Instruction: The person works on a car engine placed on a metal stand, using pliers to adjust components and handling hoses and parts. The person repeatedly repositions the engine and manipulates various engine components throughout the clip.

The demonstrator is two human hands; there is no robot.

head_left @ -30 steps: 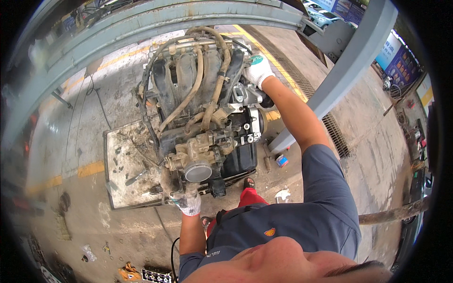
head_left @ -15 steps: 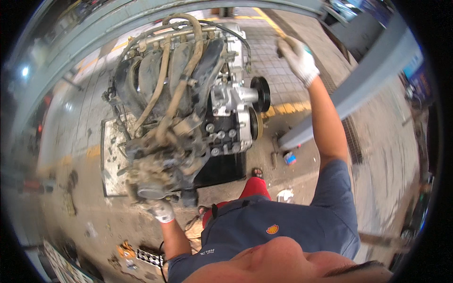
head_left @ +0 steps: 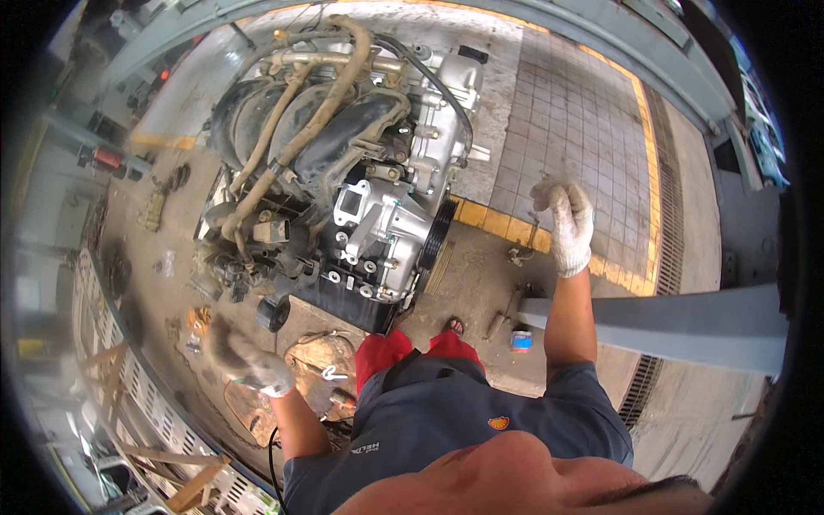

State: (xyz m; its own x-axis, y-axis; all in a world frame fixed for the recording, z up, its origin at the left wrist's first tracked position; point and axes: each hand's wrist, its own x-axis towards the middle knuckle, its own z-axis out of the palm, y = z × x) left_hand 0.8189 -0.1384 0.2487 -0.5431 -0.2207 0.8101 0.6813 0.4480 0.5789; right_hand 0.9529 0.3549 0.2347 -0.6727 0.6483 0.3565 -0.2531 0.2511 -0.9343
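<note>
A large engine (head_left: 330,142) stands in front of me, with a black ribbed intake manifold, dirty brown hoses (head_left: 318,129) and a silver timing side. Its black belt pulley (head_left: 439,233) faces right. My left hand (head_left: 249,360), in a white glove, is off the engine's near left corner, close to a round black fitting (head_left: 273,314). Motion smears its fingers. To the right of the engine, my right hand (head_left: 568,225) hangs in the air in a dirty white glove, touching nothing around it. Its fingers are curled in; whatever they might hold is hidden.
A grey post (head_left: 661,322) lies along the right, with a small blue container (head_left: 521,341) near its base. A perforated metal panel (head_left: 129,360) runs down the left. Below my left hand is a brown sheet (head_left: 322,365) on the floor. A drain grate (head_left: 639,392) crosses the right.
My view has shifted, so the engine appears turned. My left hand has come away from the engine's dirty near part. My right hand has lowered toward me, beside the engine.
</note>
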